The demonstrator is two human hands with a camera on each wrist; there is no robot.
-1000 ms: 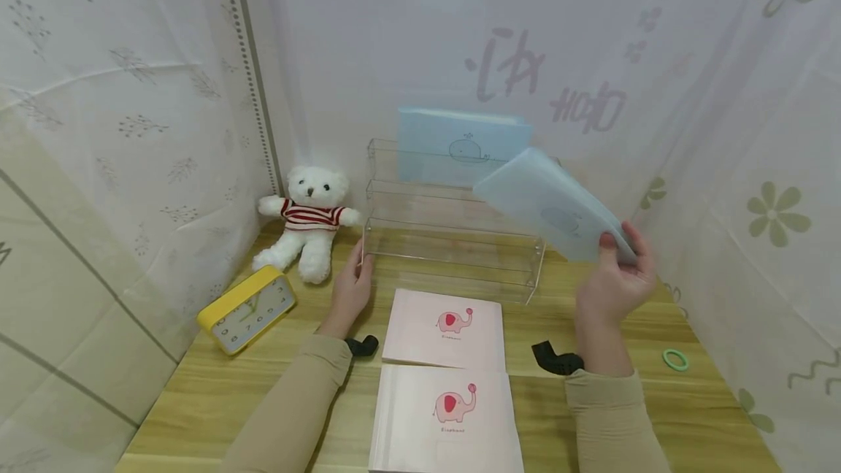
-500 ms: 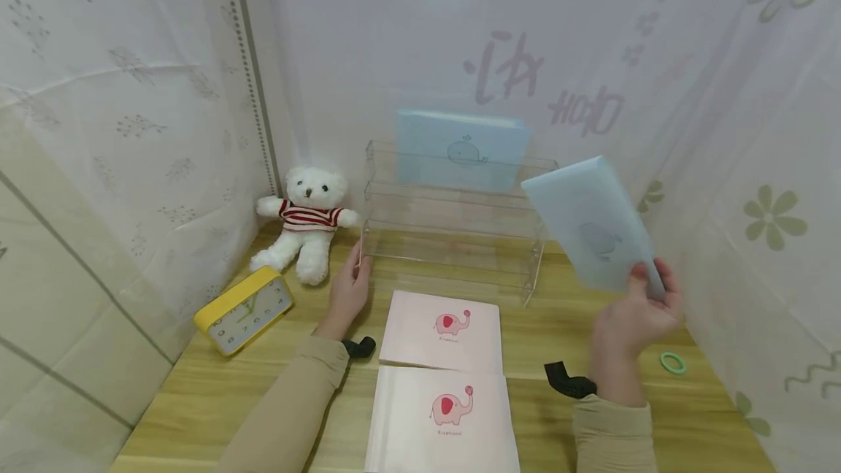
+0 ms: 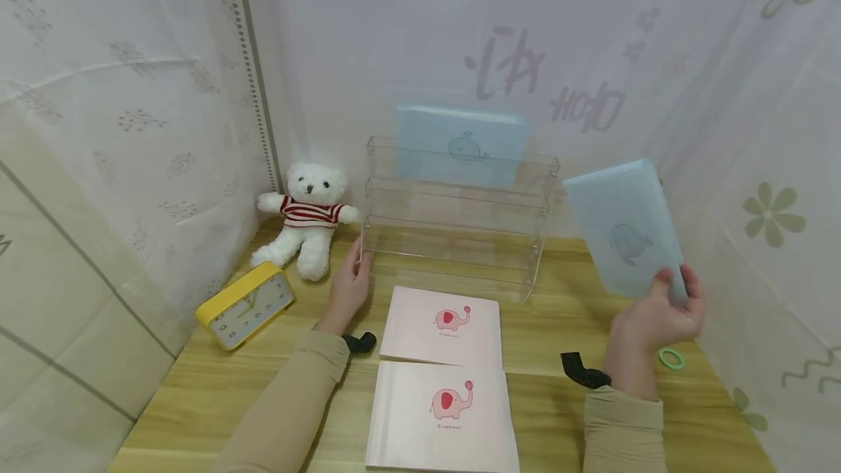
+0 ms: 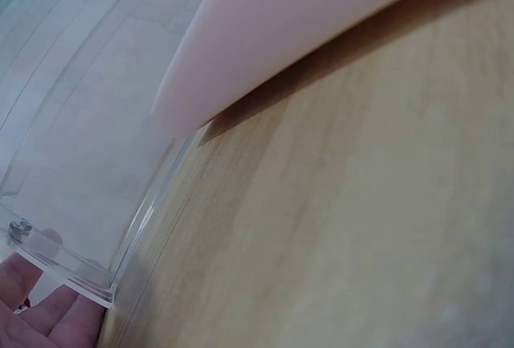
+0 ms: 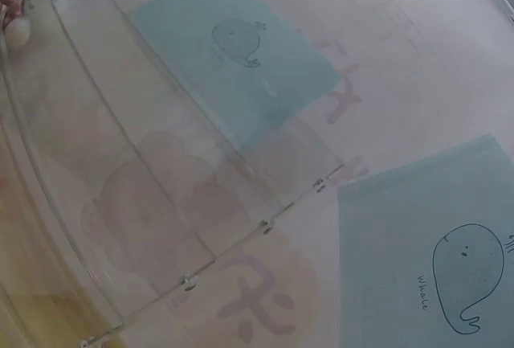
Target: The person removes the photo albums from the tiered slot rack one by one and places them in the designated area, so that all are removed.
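My L hand point(image 3: 348, 287) low, R hand point(image 3: 660, 320) up & out, both gripping.
L forearm point(image 3: 276, 414) angles fwd & inward, tan sleeve point(image 3: 327, 356) to just short of wrist; thumb & fingers point(image 4: 76, 316) pinch, fingertips visible in L wrist view. R forearm point(image 3: 620, 433) pts nearly straight fwd, same sleeve; my R thumb point(image 3: 661, 283) presses in front, fingers curled behind.

1. You wear a tan left sleeve point(image 3: 289, 400) left of the lower elephant booklet point(image 3: 442, 416).
2. Your matching right sleeve point(image 3: 623, 429) is right of it.
3. Your left wrist piece point(image 3: 361, 343), near the booklet's far-left corner, and right wrist piece point(image 3: 583, 372) are black and bent.
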